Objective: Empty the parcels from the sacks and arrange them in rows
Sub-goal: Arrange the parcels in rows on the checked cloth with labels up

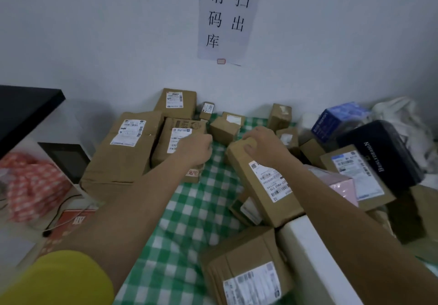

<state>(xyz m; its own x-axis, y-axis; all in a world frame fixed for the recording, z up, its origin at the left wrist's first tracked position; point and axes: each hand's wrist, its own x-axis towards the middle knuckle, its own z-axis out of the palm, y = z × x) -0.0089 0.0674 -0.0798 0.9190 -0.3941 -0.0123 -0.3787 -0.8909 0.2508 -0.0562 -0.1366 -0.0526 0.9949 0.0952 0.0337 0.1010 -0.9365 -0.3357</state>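
- Right hand [263, 146] grips the far end of a long brown cardboard parcel [263, 184] lying tilted on other boxes.
- Left hand [195, 149], fingers curled, rests against a labelled brown carton [176, 143]; whether it grips is unclear.
- Green-and-white checked cloth [187, 214] covers the surface beneath.
- A printed paper notice [228, 18] hangs on the pale wall.

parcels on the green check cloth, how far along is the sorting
Partly done. Along the wall a rough row already sits: the large flat box, the labelled box behind it and small boxes. In hand: the right hand holds the far end of a long carton; the left hand rests curled on the box beside it. Left: the jumbled heap at right, including the black parcel, and the near carton.
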